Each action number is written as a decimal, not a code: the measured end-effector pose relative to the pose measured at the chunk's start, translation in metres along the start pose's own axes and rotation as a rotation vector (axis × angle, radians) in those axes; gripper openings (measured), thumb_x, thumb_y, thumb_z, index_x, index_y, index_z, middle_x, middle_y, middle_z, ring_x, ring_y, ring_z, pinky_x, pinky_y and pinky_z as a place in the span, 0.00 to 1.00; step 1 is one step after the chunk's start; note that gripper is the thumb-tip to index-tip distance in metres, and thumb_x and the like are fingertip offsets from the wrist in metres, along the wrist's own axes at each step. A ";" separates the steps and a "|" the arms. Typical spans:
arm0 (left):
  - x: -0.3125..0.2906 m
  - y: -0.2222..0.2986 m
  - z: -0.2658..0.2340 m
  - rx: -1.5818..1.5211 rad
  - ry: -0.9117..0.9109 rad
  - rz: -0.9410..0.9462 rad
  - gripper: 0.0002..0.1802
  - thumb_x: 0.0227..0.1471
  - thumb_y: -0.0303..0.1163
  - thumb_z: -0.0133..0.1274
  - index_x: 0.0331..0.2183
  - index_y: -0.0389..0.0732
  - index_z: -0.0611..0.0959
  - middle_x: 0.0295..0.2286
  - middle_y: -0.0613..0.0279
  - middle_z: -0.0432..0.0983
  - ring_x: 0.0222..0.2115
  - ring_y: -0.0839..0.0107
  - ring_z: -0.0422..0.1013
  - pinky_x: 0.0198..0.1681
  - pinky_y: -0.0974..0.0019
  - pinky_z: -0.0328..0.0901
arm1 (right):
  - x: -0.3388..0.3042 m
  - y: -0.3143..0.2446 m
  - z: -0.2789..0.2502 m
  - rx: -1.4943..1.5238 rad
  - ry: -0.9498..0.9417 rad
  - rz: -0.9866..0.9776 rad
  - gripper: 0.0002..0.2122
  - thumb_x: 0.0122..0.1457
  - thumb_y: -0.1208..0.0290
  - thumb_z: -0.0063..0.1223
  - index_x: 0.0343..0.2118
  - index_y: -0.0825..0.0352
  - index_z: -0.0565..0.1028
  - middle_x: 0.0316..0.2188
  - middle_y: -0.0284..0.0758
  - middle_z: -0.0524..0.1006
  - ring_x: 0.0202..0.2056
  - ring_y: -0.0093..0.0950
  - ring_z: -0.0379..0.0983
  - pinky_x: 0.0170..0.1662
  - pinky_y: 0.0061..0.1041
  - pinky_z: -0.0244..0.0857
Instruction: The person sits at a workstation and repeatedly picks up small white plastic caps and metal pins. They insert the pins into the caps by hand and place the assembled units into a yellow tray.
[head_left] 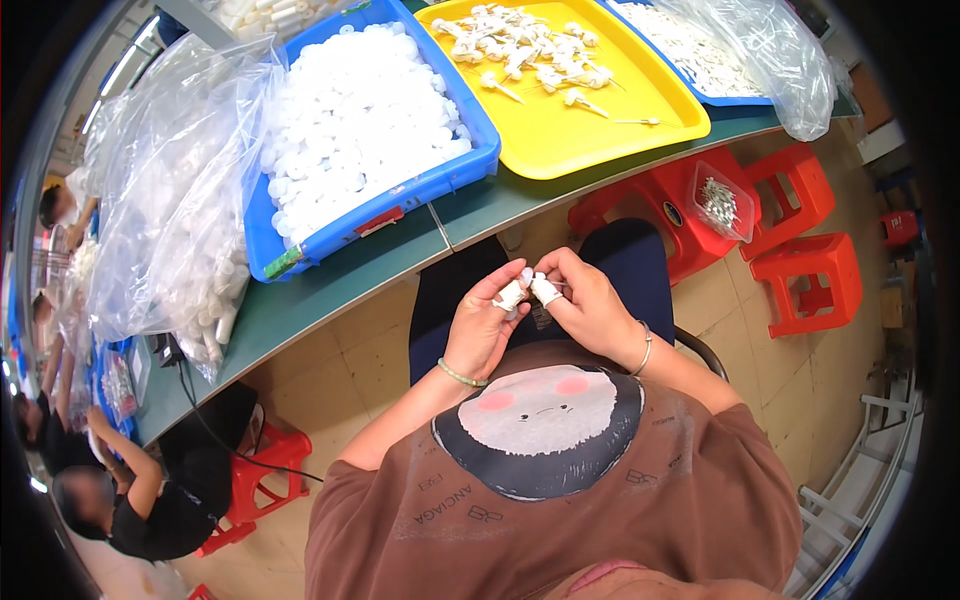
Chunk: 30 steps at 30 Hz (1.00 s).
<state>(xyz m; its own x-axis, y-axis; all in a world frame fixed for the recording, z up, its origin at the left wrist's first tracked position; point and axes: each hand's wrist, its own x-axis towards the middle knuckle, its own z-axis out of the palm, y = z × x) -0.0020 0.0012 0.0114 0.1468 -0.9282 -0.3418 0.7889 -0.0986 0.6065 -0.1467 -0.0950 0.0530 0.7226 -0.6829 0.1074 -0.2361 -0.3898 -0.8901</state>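
Observation:
In front of my shirt, above my lap, my left hand (482, 325) and my right hand (592, 308) meet at the fingertips. Both are closed in a pinch, with white wrapping round the thumbs. A small white plastic piece (527, 274) shows at my left fingertips, touching or nearly touching the right ones. Whatever my right fingers pinch is mostly hidden; its kind is too small to make out. Beyond my hands, a yellow tray (575, 150) on the table carries white caps with thin stems (525, 50). To its left, a blue tray (482, 150) is heaped with small white plastic caps (355, 120).
A clear bag of white tubes (180, 220) lies at the table's left. Another blue tray of white parts (690, 50) is at the far right, beside clear plastic bags (785, 70). Red stools (808, 280) stand right, one bearing a clear tub (722, 205). A co-worker (150, 490) sits left.

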 end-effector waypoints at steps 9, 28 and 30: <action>0.000 0.001 -0.001 0.210 -0.057 0.153 0.17 0.53 0.24 0.53 0.47 0.38 0.77 0.41 0.66 0.73 0.39 0.79 0.70 0.41 0.76 0.68 | -0.001 0.016 -0.002 0.513 -0.197 0.214 0.04 0.58 0.75 0.46 0.34 0.68 0.68 0.24 0.26 0.69 0.23 0.13 0.61 0.25 0.16 0.57; -0.001 -0.005 0.003 0.346 -0.055 0.350 0.13 0.51 0.23 0.55 0.41 0.36 0.80 0.37 0.67 0.71 0.30 0.81 0.67 0.31 0.78 0.64 | -0.003 0.000 0.003 0.335 -0.150 0.002 0.04 0.59 0.77 0.47 0.35 0.70 0.66 0.29 0.39 0.73 0.28 0.28 0.72 0.30 0.25 0.66; -0.002 -0.003 0.006 0.399 -0.040 0.330 0.12 0.52 0.24 0.55 0.41 0.36 0.79 0.36 0.68 0.71 0.29 0.82 0.66 0.29 0.79 0.63 | -0.005 0.007 -0.001 0.550 -0.213 0.138 0.05 0.60 0.75 0.47 0.35 0.69 0.66 0.29 0.38 0.73 0.28 0.24 0.71 0.32 0.22 0.66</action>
<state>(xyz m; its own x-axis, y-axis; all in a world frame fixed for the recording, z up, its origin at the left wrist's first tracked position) -0.0081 0.0007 0.0147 0.3204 -0.9452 -0.0634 0.4141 0.0796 0.9068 -0.1521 -0.0946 0.0470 0.8366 -0.5438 -0.0661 -0.0075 0.1093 -0.9940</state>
